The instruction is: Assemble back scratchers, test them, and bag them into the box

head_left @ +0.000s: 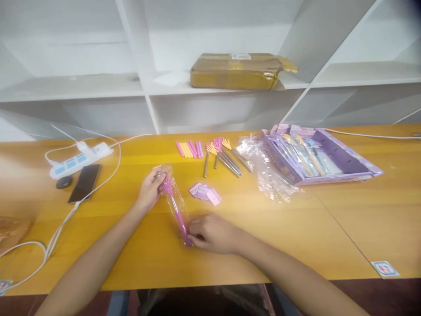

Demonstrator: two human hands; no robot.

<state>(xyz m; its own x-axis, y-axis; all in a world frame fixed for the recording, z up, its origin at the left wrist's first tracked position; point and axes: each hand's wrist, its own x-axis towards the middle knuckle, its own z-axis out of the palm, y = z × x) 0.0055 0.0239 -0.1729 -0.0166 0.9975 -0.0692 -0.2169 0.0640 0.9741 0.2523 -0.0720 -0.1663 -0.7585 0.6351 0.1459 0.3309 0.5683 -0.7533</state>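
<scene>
A pink back scratcher [177,213] with a hand-shaped head and a metal shaft lies inside a clear plastic bag [182,202]. My left hand [151,188] pinches the bag's top edge beside the scratcher's head. At the handle end, my right hand [212,232] has its fingers closed on the bagged handle. Just beyond sit several small purple and pink cards [205,193]. Farther back are loose scratcher heads on metal shafts [226,156], in pink and yellow, and a row of pink, yellow and purple handle tubes [190,149].
At the right, a purple display box [348,173] holds several bagged scratchers, with empty clear bags [271,175] against it. A power strip [82,160], phone [84,183] and white cables [59,232] occupy the left. A taped parcel [235,72] rests on the shelf behind.
</scene>
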